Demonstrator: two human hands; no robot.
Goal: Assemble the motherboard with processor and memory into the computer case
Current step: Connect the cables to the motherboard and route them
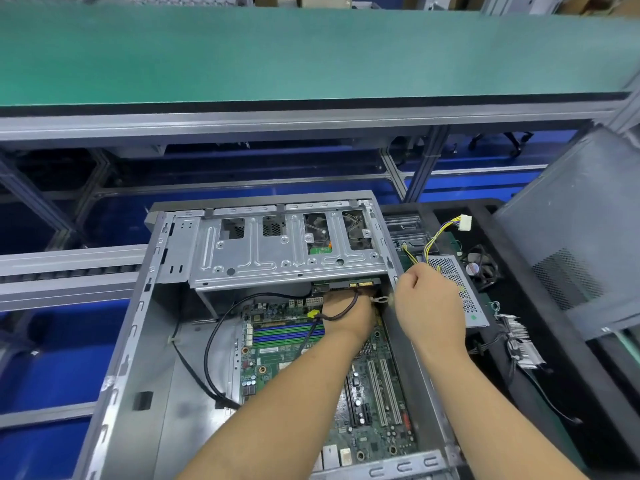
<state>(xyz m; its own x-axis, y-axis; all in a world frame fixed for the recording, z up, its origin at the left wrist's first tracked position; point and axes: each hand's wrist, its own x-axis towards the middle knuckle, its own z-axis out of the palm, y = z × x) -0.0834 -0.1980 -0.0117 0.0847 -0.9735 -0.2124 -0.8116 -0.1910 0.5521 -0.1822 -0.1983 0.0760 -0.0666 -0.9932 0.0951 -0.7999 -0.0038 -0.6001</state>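
An open grey computer case (pixel 138 341) lies flat in front of me with the green motherboard (pixel 287 362) inside it. Blue and green memory slots (pixel 287 332) show near its far end. My left hand (pixel 346 315) reaches under the metal drive cage (pixel 263 258). Its fingers are hidden there, and a dark cable (pixel 341 315) with a yellow plug runs across its back. My right hand (pixel 429 303) hovers at the case's right wall, fingers curled round a bundle of yellow and black wires (pixel 427 249) that ends in a white connector (pixel 464 223).
A perforated power supply (pixel 464 299) lies on the black mat right of the case, with a small fan (pixel 479 266) and a finned heatsink (pixel 521 341) beside it. A grey side panel (pixel 571 244) leans at the far right. A green conveyor (pixel 311 53) runs behind.
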